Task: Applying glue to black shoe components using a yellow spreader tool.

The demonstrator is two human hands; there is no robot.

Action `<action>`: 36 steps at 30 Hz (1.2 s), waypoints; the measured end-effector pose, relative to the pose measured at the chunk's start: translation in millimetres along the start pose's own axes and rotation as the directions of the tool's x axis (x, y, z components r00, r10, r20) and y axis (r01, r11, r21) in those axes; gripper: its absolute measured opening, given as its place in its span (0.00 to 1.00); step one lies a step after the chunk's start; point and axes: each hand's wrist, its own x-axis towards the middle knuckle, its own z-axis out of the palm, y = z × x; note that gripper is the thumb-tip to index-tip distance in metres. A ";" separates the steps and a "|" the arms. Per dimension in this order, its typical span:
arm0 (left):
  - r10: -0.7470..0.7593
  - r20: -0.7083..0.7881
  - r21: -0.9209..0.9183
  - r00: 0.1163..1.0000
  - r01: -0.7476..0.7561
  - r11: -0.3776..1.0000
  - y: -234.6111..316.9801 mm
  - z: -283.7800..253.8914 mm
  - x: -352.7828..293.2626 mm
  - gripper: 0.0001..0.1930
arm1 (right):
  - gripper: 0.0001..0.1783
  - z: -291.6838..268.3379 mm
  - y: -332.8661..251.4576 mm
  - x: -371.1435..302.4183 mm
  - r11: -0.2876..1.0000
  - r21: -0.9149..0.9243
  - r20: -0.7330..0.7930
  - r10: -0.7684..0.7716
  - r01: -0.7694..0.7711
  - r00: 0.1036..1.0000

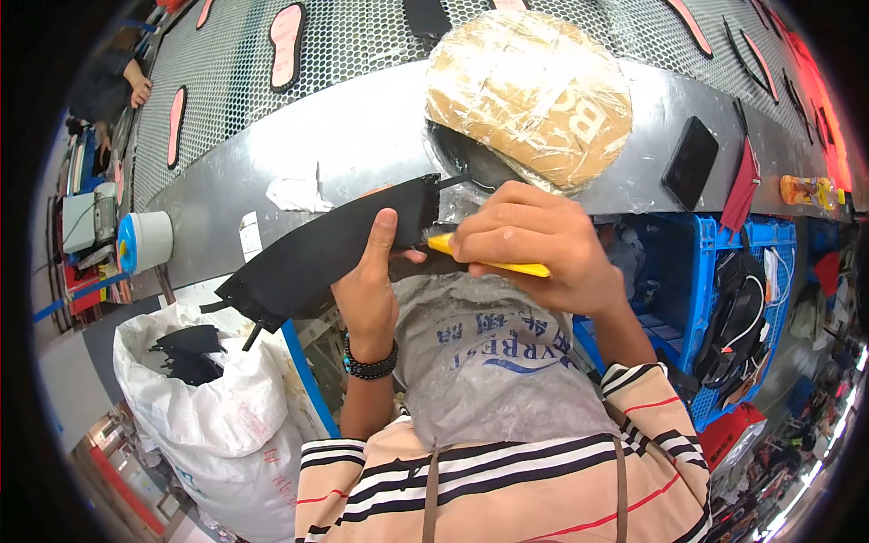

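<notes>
My left hand grips a long, curved black fabric piece, thumb on top and the other fingers mostly hidden beneath. Thin tabs stick out from the ends of the piece. My right hand is closed around a yellow-handled brush. The brush's bristle end is at the right end of the fabric; whether it touches cannot be made out. Just beyond my hands, a round brown cardboard cover wrapped in clear film lies partly over a dark, shallow pan.
A mesh belt carrying pink-and-black insoles runs behind the metal table edge. A black phone lies at right, above a blue crate. A white sack with black pieces stands at left. Another person's hand shows far left.
</notes>
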 end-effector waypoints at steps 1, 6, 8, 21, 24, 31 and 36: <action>0.006 -0.006 0.001 1.000 -0.006 1.000 0.4 -0.4 -0.8 0.13 | 0.12 -5.8 1.2 -0.7 0.999 0.038 0.002 0.002 -0.002 1.000; -0.005 0.006 -0.029 1.000 0.005 1.000 7.2 6.1 -1.6 0.13 | 0.13 0.5 9.4 0.2 0.998 -0.044 -0.107 -0.052 0.048 0.993; -0.005 -0.077 0.006 0.997 0.005 1.000 2.4 2.0 1.1 0.13 | 0.15 -0.8 -1.5 2.1 0.996 -0.044 -0.054 -0.085 0.082 0.995; 0.053 -0.142 -0.089 0.989 -0.066 0.994 8.6 25.7 -11.2 0.16 | 0.17 17.7 7.9 -15.2 0.999 0.037 -0.533 -0.008 0.034 0.846; 0.063 -0.141 -0.085 0.988 -0.075 0.994 7.2 24.9 -12.2 0.17 | 0.14 27.7 -1.0 -7.7 0.982 0.137 -0.433 -0.057 0.128 0.899; 0.011 -0.051 -0.123 0.999 -0.017 0.992 7.7 17.5 -18.6 0.18 | 0.14 17.7 3.6 -4.8 0.997 -0.017 -0.551 -0.073 0.077 0.832; 0.064 -0.007 -0.120 0.998 -0.064 0.991 14.4 12.6 -21.1 0.18 | 0.16 15.3 12.7 -4.5 0.995 -0.089 -0.409 -0.086 0.054 0.908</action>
